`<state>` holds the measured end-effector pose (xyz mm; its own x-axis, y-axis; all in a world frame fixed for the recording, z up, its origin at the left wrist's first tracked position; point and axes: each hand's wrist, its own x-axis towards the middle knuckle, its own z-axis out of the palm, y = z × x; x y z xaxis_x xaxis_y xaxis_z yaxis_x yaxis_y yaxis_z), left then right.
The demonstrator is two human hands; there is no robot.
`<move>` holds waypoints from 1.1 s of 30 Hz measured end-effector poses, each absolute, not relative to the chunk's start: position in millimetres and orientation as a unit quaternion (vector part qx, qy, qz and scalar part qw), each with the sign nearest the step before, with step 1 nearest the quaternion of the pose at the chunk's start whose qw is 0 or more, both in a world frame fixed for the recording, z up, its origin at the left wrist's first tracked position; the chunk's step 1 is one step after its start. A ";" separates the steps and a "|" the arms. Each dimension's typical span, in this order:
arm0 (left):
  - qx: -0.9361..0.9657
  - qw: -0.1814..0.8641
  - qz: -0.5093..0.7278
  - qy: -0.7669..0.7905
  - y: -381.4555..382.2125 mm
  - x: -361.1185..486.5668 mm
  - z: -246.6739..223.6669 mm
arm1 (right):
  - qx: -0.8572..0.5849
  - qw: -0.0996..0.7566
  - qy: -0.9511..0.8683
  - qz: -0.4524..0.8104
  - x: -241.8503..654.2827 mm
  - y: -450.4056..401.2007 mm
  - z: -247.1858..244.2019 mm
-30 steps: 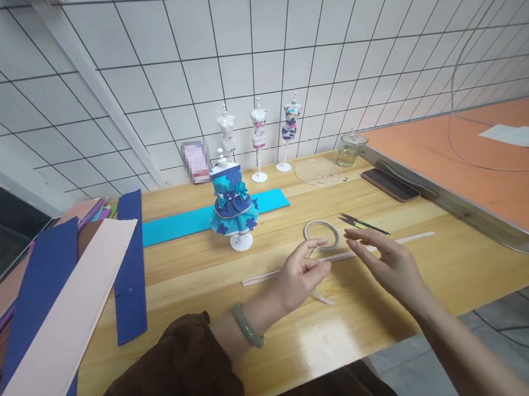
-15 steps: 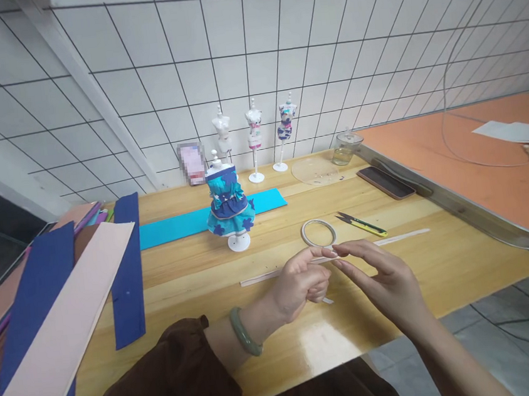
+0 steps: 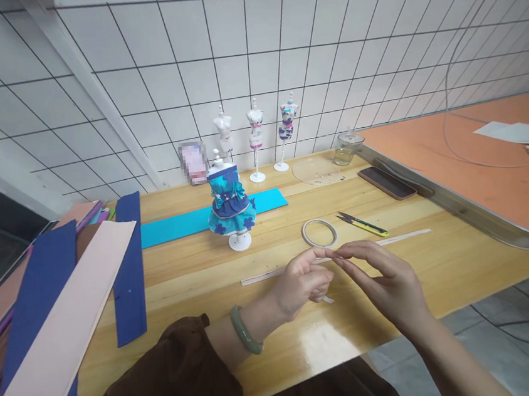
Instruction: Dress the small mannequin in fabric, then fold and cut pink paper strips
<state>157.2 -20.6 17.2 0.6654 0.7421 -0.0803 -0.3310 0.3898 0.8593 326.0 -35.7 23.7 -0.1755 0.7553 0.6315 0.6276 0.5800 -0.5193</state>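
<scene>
Meeting at their fingertips, the two hands work over a long, narrow pale strip: the left hand (image 3: 302,285) is curled with its index finger reaching out, and the right hand (image 3: 391,279) is closed to a narrow pinch at that finger's tip. Anything between them is too small to make out, so I can't tell if something is held. If there is a fine piece there, it could slip away, since so little fingertip would be gripping it. The strip (image 3: 261,277) lies across the worktop (image 3: 199,299), running behind the hands; being thin and apparently light, it could shift or crease if a knuckle or wrist brushed it. The thread snips (image 3: 372,228) lie just beyond, pointed blades exposed, so a careless sweep could catch a finger. Near them is a flat, pale tape ring (image 3: 303,234), smooth and easily nudged. The dress form (image 3: 231,208) stands on a small round white base, its blue dress gathered and ruffled; a bumping forearm could topple it. A polished, rigid-looking green bangle (image 3: 246,332) circles the left wrist.
</scene>
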 end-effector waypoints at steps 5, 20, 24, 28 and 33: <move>0.442 0.800 0.325 0.243 -20.1 157.0 17.0 | -0.488 0.456 -0.737 0.100 326.9 -36.4 22.0; 0.398 0.824 0.334 0.226 -16.2 156.2 17.9 | -0.526 0.486 -0.676 0.174 319.4 -39.6 11.9; 0.425 0.790 0.366 0.249 -15.6 156.4 17.7 | -0.478 0.444 -0.757 0.035 324.9 -35.9 4.5; 0.464 0.752 0.377 0.277 -14.5 155.2 19.7 | -0.434 0.388 -0.807 -0.096 328.1 -30.2 -1.3; 0.499 0.710 0.394 0.303 -11.0 151.4 24.2 | -0.406 0.395 -0.821 -0.076 319.8 -23.5 -0.9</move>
